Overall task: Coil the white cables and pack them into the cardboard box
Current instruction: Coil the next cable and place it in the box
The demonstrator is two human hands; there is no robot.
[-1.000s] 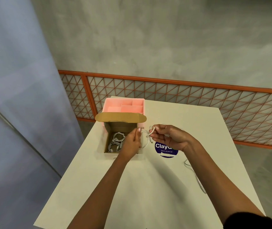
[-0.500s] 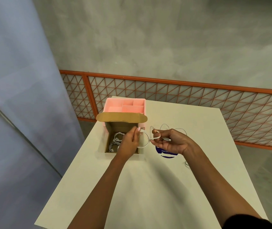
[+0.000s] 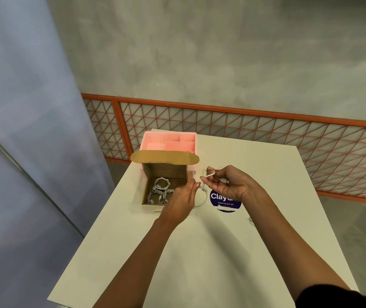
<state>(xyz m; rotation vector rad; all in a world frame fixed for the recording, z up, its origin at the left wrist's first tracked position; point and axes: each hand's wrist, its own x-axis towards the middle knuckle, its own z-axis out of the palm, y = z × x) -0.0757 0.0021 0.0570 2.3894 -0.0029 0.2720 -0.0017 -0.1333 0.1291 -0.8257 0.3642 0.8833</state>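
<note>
Head view, lower centre: both forearms are reached out over the counter (image 3: 211, 263). Left hand (image 3: 181, 197) is seen with fingers nearly straight, tips laid against the loop; no pinch can be made out. Right hand (image 3: 230, 184) is curled round the white cable (image 3: 205, 198), pinched between thumb and forefinger, with a connector end laid across the palm.

Change vs half a second ago: the left-hand pinch has been released, and the slack trailing at right of frame has mostly been drawn in. Coiling is judged nearly finished; the drop into the box is expected next.

Cable is seen as a thin, limp loop hung between the hands, just right of the cardboard box (image 3: 166, 172). Coiled cables (image 3: 159, 190) are already packed inside, flap open. Pink organiser (image 3: 168, 140) is set just behind.
</note>
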